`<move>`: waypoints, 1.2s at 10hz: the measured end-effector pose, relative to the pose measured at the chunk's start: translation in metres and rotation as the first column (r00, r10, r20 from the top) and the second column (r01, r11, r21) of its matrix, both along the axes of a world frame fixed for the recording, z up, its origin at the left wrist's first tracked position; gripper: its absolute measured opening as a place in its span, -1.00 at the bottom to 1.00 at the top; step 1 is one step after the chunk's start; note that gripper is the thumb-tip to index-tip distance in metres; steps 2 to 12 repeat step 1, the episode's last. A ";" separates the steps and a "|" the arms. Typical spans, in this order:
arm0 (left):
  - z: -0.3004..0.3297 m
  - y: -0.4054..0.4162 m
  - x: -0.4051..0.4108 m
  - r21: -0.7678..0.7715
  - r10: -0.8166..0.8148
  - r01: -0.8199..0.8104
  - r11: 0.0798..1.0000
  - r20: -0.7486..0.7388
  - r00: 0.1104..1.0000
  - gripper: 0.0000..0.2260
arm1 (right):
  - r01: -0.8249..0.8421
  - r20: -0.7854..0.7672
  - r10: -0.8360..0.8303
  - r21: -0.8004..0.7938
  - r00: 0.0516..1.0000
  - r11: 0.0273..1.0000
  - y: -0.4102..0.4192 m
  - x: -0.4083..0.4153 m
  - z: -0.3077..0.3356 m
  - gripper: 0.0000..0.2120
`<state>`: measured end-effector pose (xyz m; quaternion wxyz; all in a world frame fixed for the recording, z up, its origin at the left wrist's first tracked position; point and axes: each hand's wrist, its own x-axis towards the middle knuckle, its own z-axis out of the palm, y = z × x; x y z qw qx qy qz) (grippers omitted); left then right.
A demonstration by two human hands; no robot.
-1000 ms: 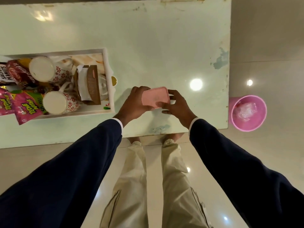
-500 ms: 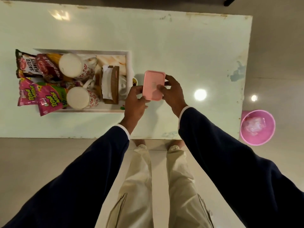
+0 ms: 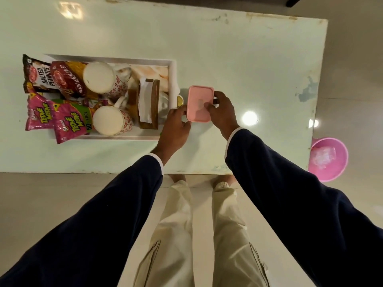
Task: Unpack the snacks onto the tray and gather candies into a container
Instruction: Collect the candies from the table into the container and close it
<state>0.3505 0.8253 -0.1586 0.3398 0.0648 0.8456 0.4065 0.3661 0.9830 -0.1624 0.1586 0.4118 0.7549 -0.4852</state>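
A small pink lidded container (image 3: pixel 199 103) is held just right of the white tray (image 3: pixel 172 65) on the pale table. My right hand (image 3: pixel 222 112) grips its right side, thumb across the lid. My left hand (image 3: pixel 175 126) holds its lower left corner. The tray holds pink Tedhe Medhe packets (image 3: pixel 68 119), a salted peanuts packet (image 3: pixel 37 74), a red snack packet (image 3: pixel 66 81), two floral mugs (image 3: pixel 107 121) and a wooden napkin holder (image 3: pixel 150 103). A small yellow thing (image 3: pixel 179 101) peeks out between tray and container.
A pink bin (image 3: pixel 328 159) with clear plastic inside stands on the floor past the table's right end. The table edge (image 3: pixel 83 172) runs just in front of my legs. The table's far and right parts are bare glossy surface (image 3: pixel 248 59).
Both hands have carried the pink container away from me and to the left, closer to the tray's right end. It has turned from lying crosswise to standing lengthwise.
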 end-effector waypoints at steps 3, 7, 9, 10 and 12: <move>0.014 -0.010 0.001 -0.032 -0.065 0.063 0.997 -0.049 0.997 -0.61 | -0.026 0.017 0.025 0.033 1.000 0.999 -0.002 0.005 0.011 -0.52; 0.014 -0.010 0.001 -0.032 -0.065 0.063 0.997 -0.049 0.997 -0.61 | -0.026 0.017 0.025 0.033 1.000 0.999 -0.002 0.005 0.011 -0.52; 0.014 -0.010 0.001 -0.032 -0.065 0.063 0.997 -0.049 0.997 -0.61 | -0.026 0.017 0.025 0.033 1.000 0.999 -0.002 0.005 0.011 -0.52; 0.014 -0.010 0.001 -0.032 -0.065 0.063 0.997 -0.049 0.997 -0.61 | -0.026 0.017 0.025 0.033 1.000 0.999 -0.002 0.005 0.011 -0.52; 0.014 -0.010 0.001 -0.032 -0.065 0.063 0.997 -0.049 0.997 -0.61 | -0.026 0.017 0.025 0.033 1.000 0.999 -0.002 0.005 0.011 -0.52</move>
